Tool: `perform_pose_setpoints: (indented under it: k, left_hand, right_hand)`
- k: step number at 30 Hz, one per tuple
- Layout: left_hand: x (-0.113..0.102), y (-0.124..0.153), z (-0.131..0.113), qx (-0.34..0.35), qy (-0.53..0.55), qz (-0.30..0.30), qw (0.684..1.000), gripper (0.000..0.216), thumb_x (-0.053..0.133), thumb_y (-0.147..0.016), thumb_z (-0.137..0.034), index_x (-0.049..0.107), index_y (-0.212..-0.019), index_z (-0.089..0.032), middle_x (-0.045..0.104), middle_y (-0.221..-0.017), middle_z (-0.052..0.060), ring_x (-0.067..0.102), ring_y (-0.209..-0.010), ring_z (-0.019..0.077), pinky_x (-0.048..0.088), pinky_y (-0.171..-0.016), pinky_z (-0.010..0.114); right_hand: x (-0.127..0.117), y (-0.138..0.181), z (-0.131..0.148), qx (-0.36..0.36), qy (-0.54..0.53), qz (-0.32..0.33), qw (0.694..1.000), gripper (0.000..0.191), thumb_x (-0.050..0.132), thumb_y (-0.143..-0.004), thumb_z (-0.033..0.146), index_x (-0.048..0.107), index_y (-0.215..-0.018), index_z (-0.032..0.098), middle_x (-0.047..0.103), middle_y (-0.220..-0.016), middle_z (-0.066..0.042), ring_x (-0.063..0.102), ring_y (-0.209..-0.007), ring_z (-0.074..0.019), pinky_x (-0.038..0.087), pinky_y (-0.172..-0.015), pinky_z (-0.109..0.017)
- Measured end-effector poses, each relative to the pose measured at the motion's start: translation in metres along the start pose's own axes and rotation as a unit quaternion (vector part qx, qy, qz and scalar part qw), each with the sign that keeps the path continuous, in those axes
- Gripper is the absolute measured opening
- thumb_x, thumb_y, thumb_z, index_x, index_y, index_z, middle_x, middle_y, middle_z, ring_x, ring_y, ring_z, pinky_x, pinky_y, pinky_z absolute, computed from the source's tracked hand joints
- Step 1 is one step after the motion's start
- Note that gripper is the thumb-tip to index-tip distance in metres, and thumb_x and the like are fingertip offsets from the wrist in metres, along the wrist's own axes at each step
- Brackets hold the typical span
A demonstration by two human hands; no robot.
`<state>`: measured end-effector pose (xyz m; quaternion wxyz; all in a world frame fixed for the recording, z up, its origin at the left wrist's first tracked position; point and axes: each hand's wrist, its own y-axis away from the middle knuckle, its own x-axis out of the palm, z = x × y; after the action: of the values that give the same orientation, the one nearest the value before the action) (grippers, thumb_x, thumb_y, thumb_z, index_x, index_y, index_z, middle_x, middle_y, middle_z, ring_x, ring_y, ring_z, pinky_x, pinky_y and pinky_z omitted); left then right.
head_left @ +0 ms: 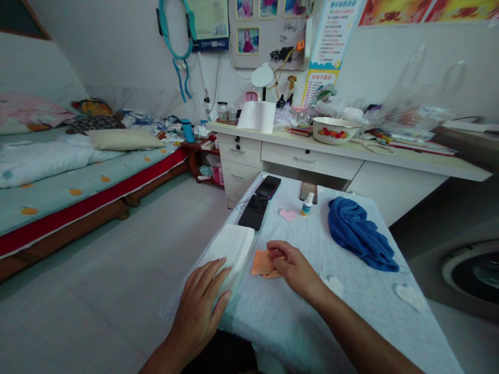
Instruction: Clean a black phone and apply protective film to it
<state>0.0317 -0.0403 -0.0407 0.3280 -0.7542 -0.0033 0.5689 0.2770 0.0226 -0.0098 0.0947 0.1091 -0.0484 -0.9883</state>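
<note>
My left hand lies with its fingers stretched over a white stack of tissues at the table's left edge. Just to the right, my right hand has its fingers curled round the edge of a small orange cloth, which lies partly folded on the tabletop. The fingers hide part of this cloth. Beyond the hands stands a small spray bottle with a white top, upright beside a pink heart on the tablecloth. A crumpled blue cloth lies on the right side of the table.
Two dark phones lie end to end behind the tissues. Another phone is behind the bottle. A white desk adjoins the table's far end, carrying an enamel bowl and plastic bags. A bed is at left, a washing machine at right.
</note>
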Motion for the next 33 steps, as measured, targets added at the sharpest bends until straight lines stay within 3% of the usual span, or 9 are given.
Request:
perform_pose_setpoints:
  k: [3, 6, 10, 13, 16, 19, 25, 29, 33]
  left_hand:
    - [0.003, -0.019, 0.0, 0.042, -0.006, 0.104, 0.994, 0.047, 0.046, -0.09, -0.036, 0.039, -0.134, -0.024, 0.044, -0.14, 0.006, 0.035, -0.13, 0.0266, 0.03, -0.106, 0.048]
    - [0.008, -0.032, 0.0, 0.063, -0.001, 0.17, 0.983, 0.051, 0.043, -0.09, -0.045, 0.036, -0.136, -0.024, 0.045, -0.139, 0.007, 0.033, -0.132, 0.0274, 0.026, -0.108, 0.051]
    - [0.009, -0.046, -0.008, 0.059, 0.009, 0.216, 0.975, 0.047, 0.048, -0.088, -0.044, 0.043, -0.13, -0.024, 0.052, -0.129, 0.009, 0.042, -0.125, 0.0269, 0.026, -0.107, 0.051]
    - [0.006, -0.059, -0.017, 0.052, 0.014, 0.248, 0.967, 0.035, 0.055, -0.085, -0.036, 0.052, -0.118, -0.025, 0.059, -0.111, 0.005, 0.052, -0.11, 0.0237, 0.025, -0.107, 0.05]
    - [0.005, -0.071, -0.022, 0.061, 0.029, 0.247, 0.967, 0.026, 0.054, -0.086, -0.033, 0.056, -0.11, -0.024, 0.057, -0.113, 0.006, 0.049, -0.113, 0.0239, 0.029, -0.105, 0.046]
    - [0.007, -0.082, -0.023, 0.077, 0.055, 0.26, 0.961, 0.02, 0.05, -0.088, -0.033, 0.058, -0.103, -0.022, 0.058, -0.11, 0.006, 0.051, -0.107, 0.0237, 0.037, -0.097, 0.042]
    - [0.012, -0.115, -0.024, 0.067, 0.085, 0.247, 0.963, 0.02, 0.042, -0.091, -0.028, 0.058, -0.101, -0.022, 0.061, -0.093, 0.004, 0.057, -0.091, 0.0196, 0.043, -0.085, 0.033]
    - [0.025, -0.144, -0.023, -0.005, 0.033, 0.16, 0.987, 0.023, 0.044, -0.088, -0.032, 0.056, -0.104, -0.02, 0.058, -0.103, 0.006, 0.055, -0.098, 0.0211, 0.042, -0.086, 0.032]
    - [0.05, -0.168, -0.018, -0.113, -0.053, 0.147, 0.981, 0.042, 0.049, -0.082, -0.045, 0.051, -0.113, -0.016, 0.055, -0.111, 0.012, 0.053, -0.103, 0.0273, 0.041, -0.088, 0.037]
  right_hand:
    - [-0.026, 0.017, -0.007, -0.062, 0.095, 0.002, 0.994, 0.041, 0.042, -0.067, 0.005, 0.06, -0.101, 0.021, 0.057, -0.104, -0.005, 0.054, -0.096, -0.017, 0.046, -0.072, -0.029]
    - [-0.033, 0.023, -0.013, -0.094, 0.189, -0.008, 0.977, 0.039, 0.042, -0.07, 0.004, 0.059, -0.102, 0.021, 0.057, -0.104, -0.005, 0.054, -0.096, -0.0171, 0.046, -0.076, -0.03]
    - [-0.021, 0.021, -0.021, -0.158, 0.272, -0.006, 0.949, 0.033, 0.049, -0.075, 0.009, 0.059, -0.105, 0.02, 0.058, -0.107, -0.007, 0.051, -0.101, -0.0195, 0.04, -0.091, -0.037]
    - [-0.011, 0.02, -0.028, -0.189, 0.307, -0.025, 0.932, 0.045, 0.054, -0.076, 0.012, 0.052, -0.121, 0.018, 0.051, -0.124, -0.01, 0.044, -0.113, -0.0229, 0.035, -0.098, -0.04]
    - [-0.006, 0.019, -0.034, -0.206, 0.348, -0.019, 0.915, 0.055, 0.061, -0.074, 0.017, 0.049, -0.127, 0.023, 0.046, -0.132, -0.009, 0.038, -0.119, -0.0262, 0.031, -0.101, -0.043]
    - [-0.006, 0.016, -0.038, -0.218, 0.353, -0.012, 0.91, 0.047, 0.06, -0.076, 0.015, 0.054, -0.121, 0.026, 0.053, -0.123, -0.007, 0.042, -0.114, -0.025, 0.032, -0.097, -0.042]
    - [-0.019, 0.005, -0.048, -0.18, 0.196, -0.091, 0.96, 0.007, 0.055, -0.081, 0.022, 0.059, -0.083, 0.017, 0.059, -0.081, -0.004, 0.052, -0.077, -0.0165, 0.04, -0.071, -0.029]
    - [-0.032, 0.001, -0.054, -0.098, -0.015, -0.133, 0.986, 0.018, 0.056, -0.081, 0.035, 0.055, -0.076, 0.018, 0.052, -0.065, 0.002, 0.045, -0.058, -0.011, 0.033, -0.054, -0.023]
    - [-0.044, -0.001, -0.055, -0.058, -0.192, -0.154, 0.968, 0.023, 0.057, -0.08, 0.04, 0.053, -0.073, 0.018, 0.049, -0.059, 0.004, 0.04, -0.052, -0.009, 0.03, -0.05, -0.021]
